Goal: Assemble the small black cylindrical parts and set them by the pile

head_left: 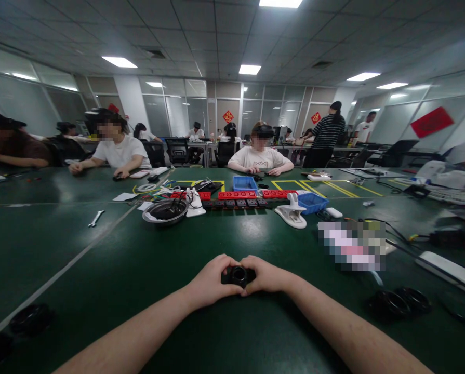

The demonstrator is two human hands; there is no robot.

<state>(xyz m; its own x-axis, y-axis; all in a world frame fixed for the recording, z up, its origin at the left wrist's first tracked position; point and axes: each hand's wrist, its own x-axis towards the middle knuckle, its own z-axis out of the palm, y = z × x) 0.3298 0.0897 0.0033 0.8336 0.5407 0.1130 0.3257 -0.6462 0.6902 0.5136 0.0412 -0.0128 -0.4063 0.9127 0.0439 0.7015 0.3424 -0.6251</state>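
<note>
Black ring-fronted part [239,277], one: at near centre, between the two hands, over the green desk [232,241]; contact with the desk cannot be told. Left hand [211,278]: fingers curled and clamped on the part's left end. Right hand [269,275]: fingers likewise clamped on the right end; the two hands meet or nearly meet above and below the ring, covering much of the part. Long axis: roughly left to right, from hand to hand; ring opening facing the wearer. Beyond, across the desk's middle: metal bowl [165,223] with dark cables inside; white stand [195,204] beside it; row of red strips [237,195], black blocks [242,204] along their near side; blue tray [244,184] behind; white clip [291,214] and blue bin [312,203] at right. Outlying: open-ended wrench [96,218], far left; black rings [390,305], near right, blurred; black round piece [31,318], near left, blurred. Opposite: seated co-worker [261,157], pale shirt.
</note>
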